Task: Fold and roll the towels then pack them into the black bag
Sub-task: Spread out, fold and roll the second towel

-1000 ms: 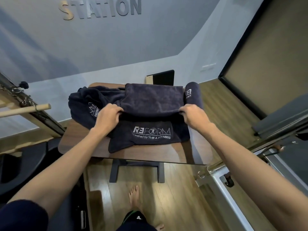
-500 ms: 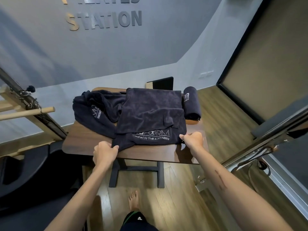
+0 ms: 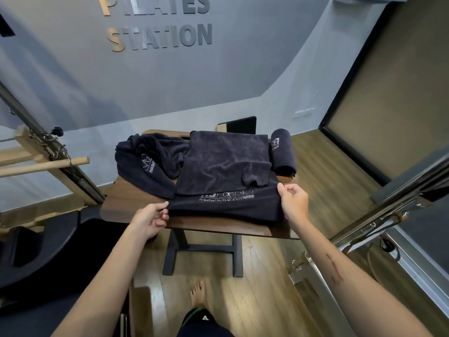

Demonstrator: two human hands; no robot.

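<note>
A dark navy towel [image 3: 226,166] with white lettering lies partly folded on a small wooden table [image 3: 136,198]. My left hand [image 3: 151,218] pinches the towel's near left corner. My right hand [image 3: 292,200] pinches its near right corner, lifted slightly off the table. A crumpled pile of dark towels [image 3: 145,161] sits on the table's left side. One rolled towel [image 3: 283,152] lies along the table's far right edge. No black bag can be made out.
A dark panel [image 3: 240,125] leans against the wall behind the table. Wooden and metal exercise frames stand at the left [image 3: 48,161] and right [image 3: 388,215]. A black padded seat [image 3: 36,251] is at the lower left. My bare foot [image 3: 198,294] rests on the wood floor.
Both hands let go of the towel's folded far edge, came toward me to the near corners, gripped them, and now raise them slightly. The view tilted up.
</note>
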